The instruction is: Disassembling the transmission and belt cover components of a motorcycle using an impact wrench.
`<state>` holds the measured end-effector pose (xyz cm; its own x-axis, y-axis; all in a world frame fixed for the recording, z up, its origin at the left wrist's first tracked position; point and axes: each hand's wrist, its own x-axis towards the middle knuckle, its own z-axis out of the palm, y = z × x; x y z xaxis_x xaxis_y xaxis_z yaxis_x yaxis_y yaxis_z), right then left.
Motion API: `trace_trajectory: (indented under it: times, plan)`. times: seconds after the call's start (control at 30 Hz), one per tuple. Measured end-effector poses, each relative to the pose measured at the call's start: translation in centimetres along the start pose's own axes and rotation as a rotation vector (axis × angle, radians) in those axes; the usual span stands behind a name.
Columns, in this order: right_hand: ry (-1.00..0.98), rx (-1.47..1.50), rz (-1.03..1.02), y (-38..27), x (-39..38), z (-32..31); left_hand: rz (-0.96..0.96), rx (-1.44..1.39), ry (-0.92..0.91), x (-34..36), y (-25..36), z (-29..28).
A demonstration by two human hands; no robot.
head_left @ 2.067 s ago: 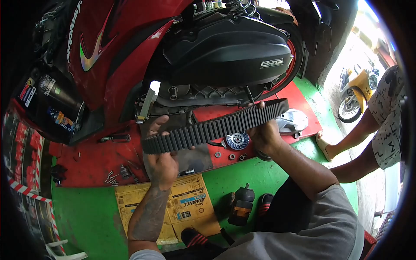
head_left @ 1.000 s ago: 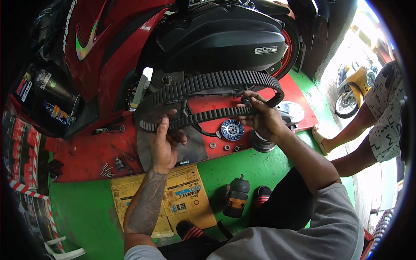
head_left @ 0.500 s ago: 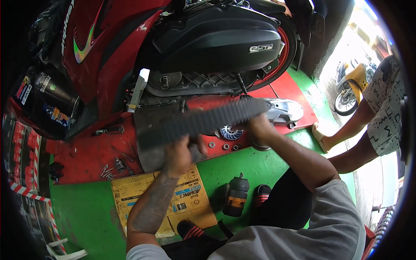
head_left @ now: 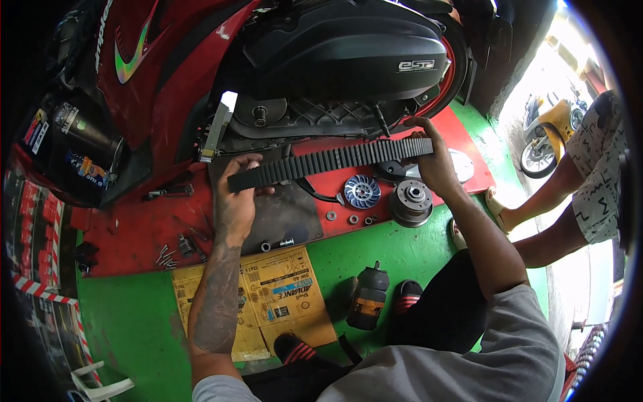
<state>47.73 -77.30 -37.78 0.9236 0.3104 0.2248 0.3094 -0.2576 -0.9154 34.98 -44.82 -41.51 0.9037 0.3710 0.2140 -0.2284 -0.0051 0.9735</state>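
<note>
A black ribbed drive belt (head_left: pixel 328 161) is stretched lengthwise between my hands, above the red platform. My left hand (head_left: pixel 236 197) grips its left end, fingers wrapped behind it. At the other end, my right hand (head_left: pixel 435 164) holds the loop, with a finger reaching up past it. Beneath the belt lie a bluish finned fan disc (head_left: pixel 362 192), a round metal clutch drum (head_left: pixel 411 203) and several small washers and nuts. Beyond the belt stands a red scooter (head_left: pixel 177 100) with a black engine cover (head_left: pixel 341 60) and an exposed shaft (head_left: pixel 260 114).
Bolts (head_left: pixel 165 256) and tools lie on the red platform (head_left: pixel 127 234). A flattened yellow carton (head_left: pixel 281 295) and a dark bottle-shaped container (head_left: pixel 368 298) are on the green floor near my feet. At right stands another person in patterned shorts (head_left: pixel 596 181); a yellow motorbike (head_left: pixel 552 134) is outside.
The belt has swung from a blurred tilt to a steadier, nearly level stretch, slightly farther from me. My left hand moved left to its end; the fan disc and clutch drum show more.
</note>
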Motion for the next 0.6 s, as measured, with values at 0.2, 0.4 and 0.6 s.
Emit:
trace_trajectory:
  times: [0.2, 0.4, 0.6]
  plan:
    - [-0.032, -0.078, 0.019, 0.6, -0.5, 1.2, -0.061, -0.453, -0.122, -0.6, 0.4, 0.1]
    - [-0.125, 0.246, 0.239, 1.6, -0.3, 1.6, -0.057, -0.647, -0.279, -1.3, 0.1, 0.8]
    - [-0.208, 0.527, 0.359, 1.9, -0.6, 3.2, -0.258, -0.769, -0.298, -1.4, -3.1, 1.7]
